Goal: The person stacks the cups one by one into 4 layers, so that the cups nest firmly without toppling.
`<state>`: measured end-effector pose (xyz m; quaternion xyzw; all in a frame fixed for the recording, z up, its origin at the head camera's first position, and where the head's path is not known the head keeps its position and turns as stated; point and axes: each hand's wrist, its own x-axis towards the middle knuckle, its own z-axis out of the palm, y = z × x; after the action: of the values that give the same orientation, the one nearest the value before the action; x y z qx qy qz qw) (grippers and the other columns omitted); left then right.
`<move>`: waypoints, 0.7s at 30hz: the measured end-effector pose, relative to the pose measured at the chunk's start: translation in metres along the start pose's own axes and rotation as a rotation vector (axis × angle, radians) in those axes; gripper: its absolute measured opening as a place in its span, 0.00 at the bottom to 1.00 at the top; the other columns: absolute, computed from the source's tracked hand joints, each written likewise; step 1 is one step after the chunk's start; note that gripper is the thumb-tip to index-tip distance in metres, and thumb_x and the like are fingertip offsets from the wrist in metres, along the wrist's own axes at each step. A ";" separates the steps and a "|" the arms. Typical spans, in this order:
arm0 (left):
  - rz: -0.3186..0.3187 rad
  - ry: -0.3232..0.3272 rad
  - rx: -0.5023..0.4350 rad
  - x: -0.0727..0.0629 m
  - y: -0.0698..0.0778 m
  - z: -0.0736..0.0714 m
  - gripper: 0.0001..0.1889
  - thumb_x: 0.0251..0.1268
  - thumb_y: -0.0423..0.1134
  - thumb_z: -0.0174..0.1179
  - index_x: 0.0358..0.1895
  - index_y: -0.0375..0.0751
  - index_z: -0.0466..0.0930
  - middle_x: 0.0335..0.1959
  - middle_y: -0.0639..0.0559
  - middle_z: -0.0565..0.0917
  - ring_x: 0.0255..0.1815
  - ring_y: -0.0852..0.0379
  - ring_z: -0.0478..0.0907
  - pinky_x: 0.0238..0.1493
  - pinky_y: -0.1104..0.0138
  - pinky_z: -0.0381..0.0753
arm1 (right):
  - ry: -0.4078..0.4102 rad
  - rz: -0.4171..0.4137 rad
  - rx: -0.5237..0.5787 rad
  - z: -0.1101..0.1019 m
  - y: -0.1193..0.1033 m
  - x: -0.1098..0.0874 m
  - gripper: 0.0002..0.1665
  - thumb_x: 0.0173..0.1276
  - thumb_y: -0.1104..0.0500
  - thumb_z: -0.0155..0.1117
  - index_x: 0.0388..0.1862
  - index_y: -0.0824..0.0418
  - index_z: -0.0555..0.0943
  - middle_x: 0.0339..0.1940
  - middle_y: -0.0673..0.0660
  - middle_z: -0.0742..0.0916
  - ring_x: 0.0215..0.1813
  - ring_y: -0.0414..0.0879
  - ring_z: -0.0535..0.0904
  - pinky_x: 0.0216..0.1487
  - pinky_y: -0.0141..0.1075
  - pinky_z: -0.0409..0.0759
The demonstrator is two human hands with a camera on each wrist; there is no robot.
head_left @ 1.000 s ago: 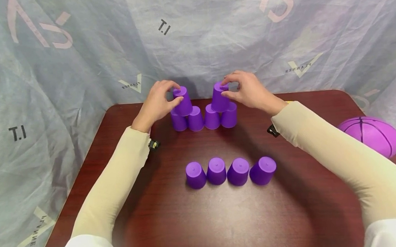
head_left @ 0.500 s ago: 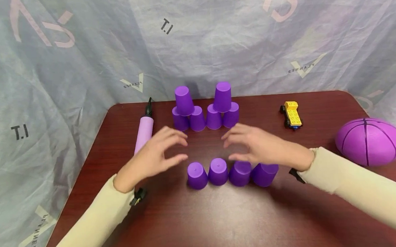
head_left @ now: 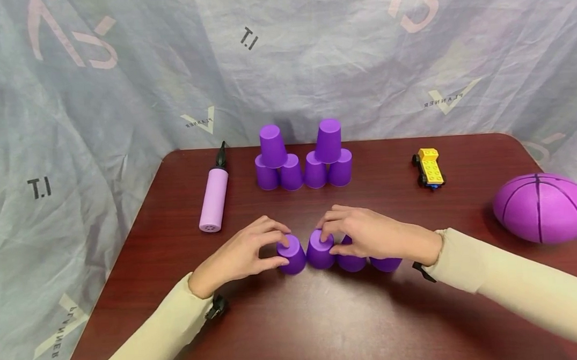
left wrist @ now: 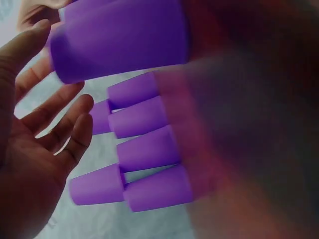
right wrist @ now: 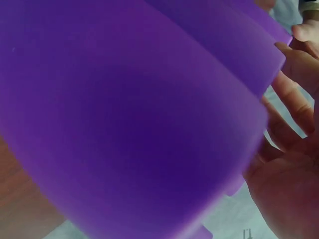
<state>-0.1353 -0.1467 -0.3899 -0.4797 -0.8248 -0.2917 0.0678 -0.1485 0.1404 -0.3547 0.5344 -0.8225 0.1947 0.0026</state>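
Observation:
In the head view several upside-down purple cups stand in a front row on the table. My left hand point(head_left: 243, 252) pinches the top of the leftmost cup point(head_left: 295, 261) between thumb and index finger; the other fingers spread behind it in the left wrist view. Thumb and fingers of my right hand point(head_left: 363, 233) grip the top of the second cup point(head_left: 321, 256). That hand partly hides the third cup point(head_left: 352, 263) and the fourth cup point(head_left: 386, 265). Farther back, a left upper cup point(head_left: 272, 147) and a right upper cup point(head_left: 328, 140) each rest on two cups.
A pink hand pump point(head_left: 214, 199) lies at the left of the brown table point(head_left: 295, 324). On the right are a yellow toy-brick car point(head_left: 430, 167) and a purple ball point(head_left: 543, 208) with black lines. A grey printed cloth point(head_left: 307, 61) hangs behind.
Both hands let go of the two upper back cups, leaving them standing. They came down toward the front row and took hold of its two left cups.

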 end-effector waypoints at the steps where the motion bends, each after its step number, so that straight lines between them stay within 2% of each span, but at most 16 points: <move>1: 0.001 0.002 -0.004 0.000 -0.001 0.002 0.11 0.55 0.45 0.69 0.37 0.49 0.79 0.50 0.56 0.78 0.52 0.61 0.70 0.53 0.70 0.69 | 0.001 0.002 -0.004 0.000 0.000 0.000 0.11 0.56 0.57 0.73 0.37 0.55 0.81 0.46 0.49 0.82 0.47 0.41 0.72 0.45 0.34 0.76; 8: 0.008 0.015 -0.005 0.000 -0.002 0.006 0.10 0.56 0.44 0.68 0.37 0.48 0.77 0.48 0.55 0.78 0.51 0.61 0.72 0.53 0.70 0.70 | 0.016 -0.022 -0.030 0.001 0.002 0.002 0.11 0.56 0.56 0.73 0.37 0.55 0.81 0.45 0.48 0.82 0.46 0.41 0.73 0.45 0.34 0.75; 12: -0.007 0.027 0.017 0.001 -0.003 -0.004 0.10 0.58 0.45 0.66 0.38 0.48 0.77 0.48 0.56 0.78 0.51 0.61 0.71 0.54 0.69 0.70 | 0.076 -0.062 -0.022 -0.009 0.008 0.005 0.12 0.56 0.57 0.73 0.38 0.56 0.81 0.44 0.49 0.83 0.47 0.42 0.74 0.46 0.35 0.75; 14: -0.016 0.067 0.026 0.005 -0.004 -0.018 0.10 0.58 0.45 0.66 0.38 0.47 0.77 0.48 0.56 0.78 0.50 0.60 0.71 0.54 0.68 0.69 | 0.134 -0.073 -0.022 -0.021 0.013 0.011 0.13 0.56 0.56 0.73 0.39 0.57 0.82 0.43 0.49 0.83 0.47 0.42 0.74 0.48 0.35 0.74; 16: -0.016 0.133 0.045 0.012 -0.004 -0.038 0.10 0.57 0.44 0.66 0.38 0.46 0.78 0.48 0.55 0.78 0.50 0.59 0.71 0.54 0.66 0.69 | 0.204 -0.073 -0.030 -0.038 0.019 0.020 0.15 0.55 0.56 0.73 0.40 0.59 0.82 0.42 0.50 0.83 0.48 0.43 0.74 0.50 0.36 0.73; 21: 0.022 0.376 0.137 0.045 -0.003 -0.095 0.11 0.56 0.38 0.67 0.39 0.38 0.79 0.46 0.49 0.80 0.49 0.53 0.73 0.51 0.62 0.70 | 0.351 -0.010 -0.076 -0.081 0.041 0.050 0.16 0.53 0.57 0.75 0.40 0.62 0.84 0.37 0.53 0.84 0.44 0.47 0.73 0.46 0.40 0.71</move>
<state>-0.1777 -0.1661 -0.2953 -0.4201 -0.8101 -0.3186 0.2565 -0.2227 0.1367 -0.2824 0.4959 -0.8135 0.2537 0.1672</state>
